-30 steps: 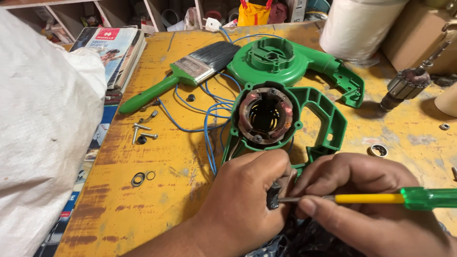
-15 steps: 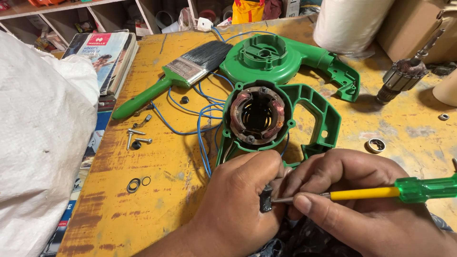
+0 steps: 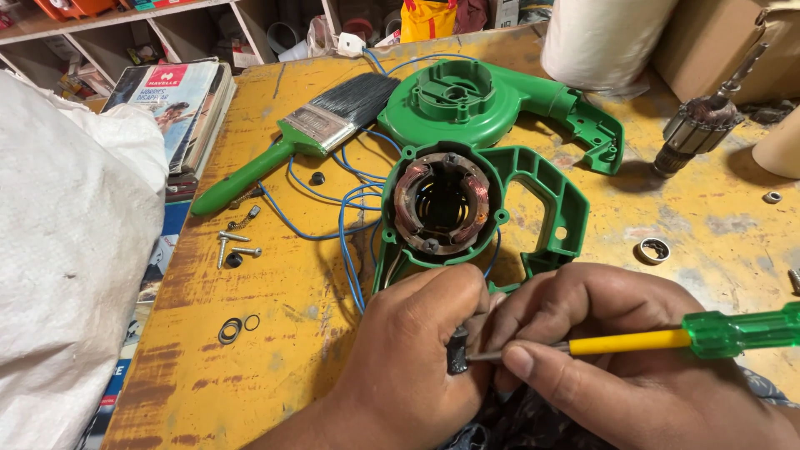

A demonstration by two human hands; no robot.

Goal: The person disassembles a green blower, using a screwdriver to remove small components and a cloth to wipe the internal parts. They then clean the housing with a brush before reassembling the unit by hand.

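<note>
At the near edge of the yellow counter (image 3: pixel 275 350) the left hand (image 3: pixel 408 367) is curled, its fingers pinching a small black part (image 3: pixel 457 352). The right hand (image 3: pixel 600 367) grips a screwdriver (image 3: pixel 667 337) with a yellow shank and green handle, thumb pressed along the shaft; the metal tip touches the black part. The handle points toward the counter's right edge.

Just beyond both hands lies an open green housing (image 3: pixel 542 196) with a copper-wound stator (image 3: pixel 442 204) seated in it. Blue wires (image 3: pixel 346 225) loop from it toward the left. Touching its far side is a second green shell (image 3: pixel 483 100), round, with a handle reaching right.

A green-handled brush (image 3: pixel 292 142) lies slantwise toward the far left corner, bristles near the round shell. Between it and the near left corner are loose screws (image 3: pixel 233 246) and two rings (image 3: pixel 237 327), with bare counter around them. A white sack (image 3: pixel 67 267) overhangs the left edge, and magazines (image 3: pixel 179 104) sit beside it at the far left.

On the right side a bearing (image 3: pixel 654 250) lies on open counter near the housing. An armature (image 3: pixel 700 125) lies toward the far right corner, beside a white roll (image 3: pixel 604 42) and a cardboard box (image 3: pixel 717 42).
</note>
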